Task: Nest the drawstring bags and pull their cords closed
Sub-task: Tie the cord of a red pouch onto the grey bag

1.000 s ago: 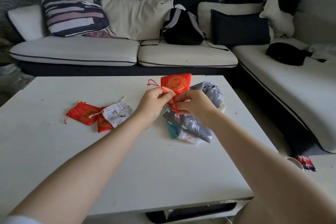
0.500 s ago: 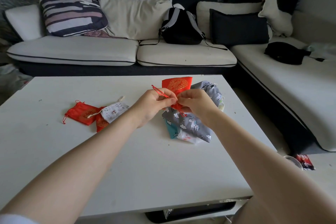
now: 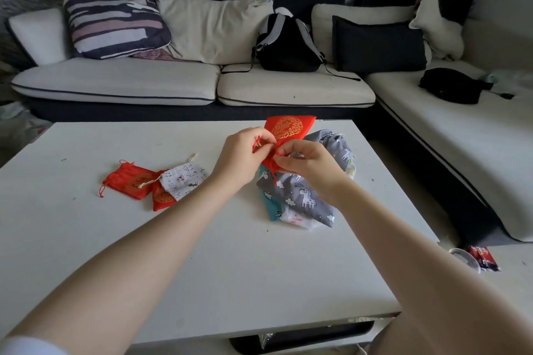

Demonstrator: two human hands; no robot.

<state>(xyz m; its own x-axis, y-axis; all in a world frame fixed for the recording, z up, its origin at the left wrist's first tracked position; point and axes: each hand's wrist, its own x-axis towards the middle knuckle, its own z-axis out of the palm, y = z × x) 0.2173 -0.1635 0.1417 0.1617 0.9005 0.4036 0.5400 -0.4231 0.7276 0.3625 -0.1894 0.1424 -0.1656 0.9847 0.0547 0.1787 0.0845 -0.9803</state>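
Head view: both hands hold a red drawstring bag above the white tabletop, the left hand and right hand each pinching its red cord at the gathered mouth. A grey unicorn-print bag lies beneath; smaller red and white bags lie together well to the left.

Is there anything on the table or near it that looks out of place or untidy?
On the floor right of the table lie a red wrapper and a clear round item, like litter. On the table, the bags lie in loose heaps, as expected mid-task.
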